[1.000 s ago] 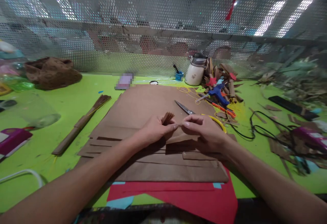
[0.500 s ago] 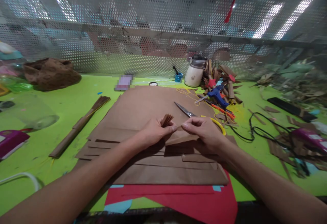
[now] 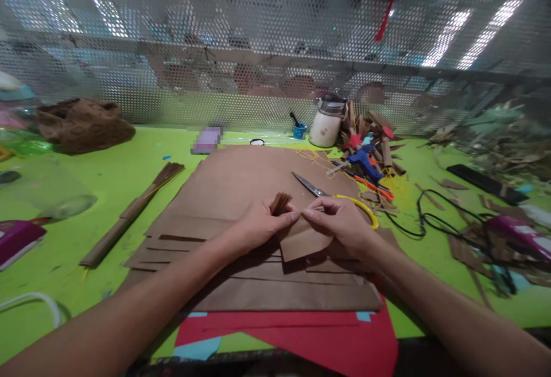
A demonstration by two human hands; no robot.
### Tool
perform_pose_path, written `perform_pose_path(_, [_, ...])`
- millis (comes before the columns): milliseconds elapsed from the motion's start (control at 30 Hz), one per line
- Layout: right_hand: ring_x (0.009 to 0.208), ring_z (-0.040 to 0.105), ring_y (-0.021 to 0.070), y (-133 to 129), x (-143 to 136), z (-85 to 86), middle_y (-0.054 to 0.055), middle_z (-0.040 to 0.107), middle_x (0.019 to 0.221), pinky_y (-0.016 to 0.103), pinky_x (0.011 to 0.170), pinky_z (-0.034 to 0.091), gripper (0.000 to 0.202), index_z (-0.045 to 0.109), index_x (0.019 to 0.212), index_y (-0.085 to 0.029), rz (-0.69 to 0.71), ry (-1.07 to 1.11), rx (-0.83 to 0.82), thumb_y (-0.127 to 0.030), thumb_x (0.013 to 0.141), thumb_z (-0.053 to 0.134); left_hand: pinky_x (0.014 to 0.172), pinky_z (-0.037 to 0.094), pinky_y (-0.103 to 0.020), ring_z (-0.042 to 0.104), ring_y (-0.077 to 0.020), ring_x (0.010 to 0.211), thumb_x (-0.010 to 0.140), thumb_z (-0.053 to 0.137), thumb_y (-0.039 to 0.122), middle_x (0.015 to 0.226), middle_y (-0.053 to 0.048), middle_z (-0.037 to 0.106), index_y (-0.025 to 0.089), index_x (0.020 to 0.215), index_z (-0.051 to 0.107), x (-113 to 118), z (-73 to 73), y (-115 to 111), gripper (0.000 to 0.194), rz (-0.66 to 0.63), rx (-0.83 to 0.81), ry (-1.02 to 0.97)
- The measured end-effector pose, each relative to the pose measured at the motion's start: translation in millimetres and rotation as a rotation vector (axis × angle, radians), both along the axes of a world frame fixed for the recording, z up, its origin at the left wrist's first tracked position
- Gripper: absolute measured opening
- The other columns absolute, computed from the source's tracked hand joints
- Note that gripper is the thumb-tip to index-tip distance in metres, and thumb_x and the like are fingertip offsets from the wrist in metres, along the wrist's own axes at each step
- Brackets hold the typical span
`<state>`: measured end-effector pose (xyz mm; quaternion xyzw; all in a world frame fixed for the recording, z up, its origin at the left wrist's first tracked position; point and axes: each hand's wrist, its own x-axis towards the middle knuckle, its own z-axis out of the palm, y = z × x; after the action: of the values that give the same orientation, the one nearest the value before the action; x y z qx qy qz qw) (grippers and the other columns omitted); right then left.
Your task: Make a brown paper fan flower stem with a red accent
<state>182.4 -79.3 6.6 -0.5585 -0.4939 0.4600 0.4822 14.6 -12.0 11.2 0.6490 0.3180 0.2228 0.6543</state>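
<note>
Pinching brown paper at mid-desk, both hands at work, fingertips nearly meeting. Left hand (image 3: 260, 223): grip closed on a small pleated paper (image 3: 282, 202), folds fanning up past the thumb on the far side. Right hand (image 3: 346, 225): thumb and finger pinch an edge just right of the left thumb. Paper flap (image 3: 303, 243) hangs on the near side, between the two grips; probably one piece with the pleats, though fingers cover the join.

Key relation: pleats sit inside the left grip, so the left hand is the nearer; the right grip lies just beside, to their right. Folds run near to far, tilted slightly right; the pinched edge runs left to right between thumbs.

Under the hands, a stack of brown sheets (image 3: 232, 179) on the green desk (image 3: 424, 164). Scissors (image 3: 307, 183) lie on the stack beyond the right hand, blades pointing far left, yellow handle curving right. Rolled paper bundle (image 3: 133, 213) well left, slanting from near left to far right.

Containers, far side: small blue pot (image 3: 299, 131), a dark-handled tool standing in it; beside it, right, a white jar (image 3: 326, 127) with a grey top, contents hidden. Paper scraps (image 3: 384, 136) heap right of the jar, blue glue gun (image 3: 365, 162) in front.
</note>
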Motion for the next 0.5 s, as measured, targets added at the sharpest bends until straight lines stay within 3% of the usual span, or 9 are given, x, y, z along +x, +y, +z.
perform_pose_path(267, [0.054, 0.044, 0.0088, 1.4, 2.3, -5.0, -0.001, 0.055, 0.059, 0.021, 0.050, 0.033, 0.024, 0.063, 0.067, -0.013, 0.005, -0.029, 0.035, -0.037, 0.066, 0.066, 0.060, 0.039, -0.023, 0.051, -0.0113, 0.063, 0.067, 0.063, 0.041, 0.069, -0.001, 0.057, 0.014, 0.076, 0.057, -2.8, -1.6, 4.9, 0.029, -0.049, 0.008, 0.056])
perform_pose_path(500, [0.056, 0.046, 0.0102, 2.0, 8.2, -2.5, 0.000, 0.057, 0.062, 0.022, 0.053, 0.034, 0.033, 0.066, 0.071, -0.013, 0.036, -0.111, 0.009, -0.045, 0.069, 0.062, 0.056, 0.034, -0.022, 0.042, -0.0091, 0.058, 0.067, 0.061, 0.041, 0.063, 0.002, 0.049, 0.015, 0.072, 0.053, -3.3, -2.2, 5.8, 0.028, 0.006, 0.126, 0.109])
